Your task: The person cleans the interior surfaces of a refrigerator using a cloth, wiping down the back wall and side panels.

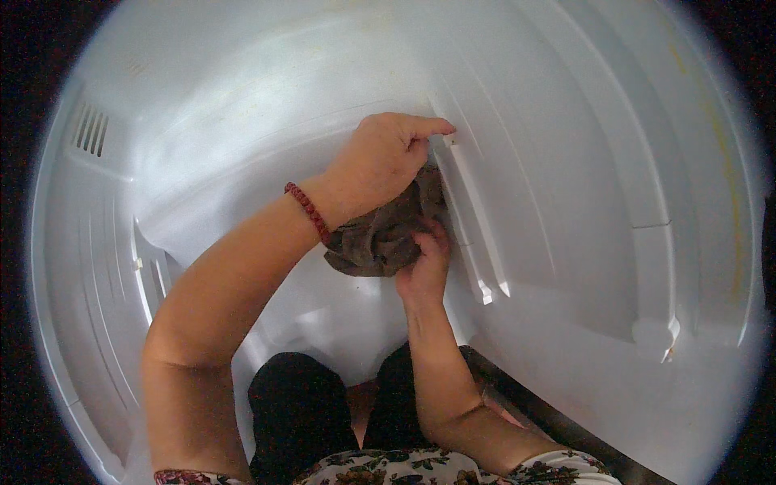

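Observation:
My left hand [388, 160], with a dark red beaded bracelet [309, 212] at its wrist, reaches across the white plastic interior of a refrigerator. Its index finger points out and meets the far end of a shelf rail [476, 212] on the right wall. The other fingers are curled, and their undersides are hidden. Below that hand bunches a damp-looking brown cloth [382, 242]. My right hand [427, 260] grips the cloth's near right side, thumb and fingers pressed into its folds. Whether the left hand also holds the cloth cannot be seen.
A slotted vent [91, 130] is set in the upper left wall. Another molded rail [145, 279] runs along the left wall. Yellowish stains [721, 163] mark the right rim, near a small rail end [672, 339]. My knees [297, 394] are close to the near edge.

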The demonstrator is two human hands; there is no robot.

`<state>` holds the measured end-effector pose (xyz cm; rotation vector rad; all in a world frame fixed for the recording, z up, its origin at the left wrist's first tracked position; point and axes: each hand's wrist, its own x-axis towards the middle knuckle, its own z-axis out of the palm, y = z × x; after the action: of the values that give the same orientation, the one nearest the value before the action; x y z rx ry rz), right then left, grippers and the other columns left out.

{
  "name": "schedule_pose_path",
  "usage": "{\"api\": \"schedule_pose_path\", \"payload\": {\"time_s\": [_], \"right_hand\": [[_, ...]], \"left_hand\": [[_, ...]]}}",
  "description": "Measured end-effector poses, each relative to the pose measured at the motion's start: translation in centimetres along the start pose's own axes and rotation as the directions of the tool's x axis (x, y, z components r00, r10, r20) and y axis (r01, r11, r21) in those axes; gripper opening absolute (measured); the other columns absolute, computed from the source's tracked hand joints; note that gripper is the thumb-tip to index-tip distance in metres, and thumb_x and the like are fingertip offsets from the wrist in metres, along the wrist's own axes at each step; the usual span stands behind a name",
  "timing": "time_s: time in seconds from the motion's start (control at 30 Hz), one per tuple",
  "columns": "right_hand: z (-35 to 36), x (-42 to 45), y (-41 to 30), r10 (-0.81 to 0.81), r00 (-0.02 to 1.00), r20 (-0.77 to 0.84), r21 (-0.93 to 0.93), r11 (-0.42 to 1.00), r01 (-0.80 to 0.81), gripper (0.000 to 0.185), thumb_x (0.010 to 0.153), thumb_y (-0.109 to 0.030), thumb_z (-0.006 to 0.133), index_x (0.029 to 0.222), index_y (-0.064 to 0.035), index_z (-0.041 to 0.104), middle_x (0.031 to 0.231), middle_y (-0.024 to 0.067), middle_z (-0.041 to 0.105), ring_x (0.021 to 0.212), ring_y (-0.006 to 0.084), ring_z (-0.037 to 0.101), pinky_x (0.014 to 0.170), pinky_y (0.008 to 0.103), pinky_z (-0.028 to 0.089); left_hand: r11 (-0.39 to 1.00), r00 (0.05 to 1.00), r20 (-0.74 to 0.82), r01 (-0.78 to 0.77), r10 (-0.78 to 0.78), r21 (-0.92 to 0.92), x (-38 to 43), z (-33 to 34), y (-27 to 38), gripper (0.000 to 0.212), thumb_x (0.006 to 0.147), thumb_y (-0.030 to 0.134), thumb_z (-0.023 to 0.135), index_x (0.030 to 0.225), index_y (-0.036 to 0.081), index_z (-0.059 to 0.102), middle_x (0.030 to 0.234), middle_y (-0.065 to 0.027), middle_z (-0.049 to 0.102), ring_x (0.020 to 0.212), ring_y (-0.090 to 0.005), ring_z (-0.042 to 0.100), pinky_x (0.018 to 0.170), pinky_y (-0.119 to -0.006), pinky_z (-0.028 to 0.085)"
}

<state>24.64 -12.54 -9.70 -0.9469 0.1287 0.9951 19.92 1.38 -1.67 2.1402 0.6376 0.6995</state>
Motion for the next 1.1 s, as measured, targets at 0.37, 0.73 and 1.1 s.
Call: {"api": "schedule_pose_path", "payload": {"time_s": [0.37,0.73,1.1], "right_hand": [[-0.7,0.4,0.4,-0.013,0.998,0.057,0.015,1.000,0.013,0.030,0.070,-0.001,0.048,0.100,-0.0043,0.052,0.101,0.0088,0.055,0.095,0.0239,0.054,0.086,0.0376,0.045],[-0.8,0.5,0.6,-0.027,0.999,0.044,-0.020,0.999,0.028,0.031,0.069,-0.003,0.047,0.100,-0.0030,0.052,0.102,0.0098,0.054,0.095,0.0243,0.053,0.086,0.0378,0.044],[-0.7,0.6,0.8,-0.044,0.997,0.063,0.010,0.999,0.043,0.032,0.069,-0.002,0.047,0.101,-0.0031,0.052,0.102,0.0089,0.055,0.096,0.0241,0.054,0.086,0.0373,0.045]], "left_hand": [[0.833,0.892,0.242,-0.446,0.382,0.328,0.9,-2.0,-1.4,0.039,0.076,0.001,0.047,0.111,0.015,0.054,0.089,-0.0114,0.054,0.073,-0.0324,0.057,0.065,-0.040,0.048],[0.595,0.747,0.562,-0.644,0.355,0.481,3.3,-4.5,-0.1,0.046,0.074,0.001,0.053,0.116,0.017,0.048,0.090,-0.0072,0.049,0.069,-0.0270,0.058,0.059,-0.036,0.050],[0.710,0.747,0.511,-0.626,0.425,0.324,3.2,-4.6,-1.3,0.043,0.067,-0.001,0.051,0.108,0.010,0.054,0.105,-0.0092,0.054,0.088,-0.0302,0.056,0.076,-0.038,0.048]]}}
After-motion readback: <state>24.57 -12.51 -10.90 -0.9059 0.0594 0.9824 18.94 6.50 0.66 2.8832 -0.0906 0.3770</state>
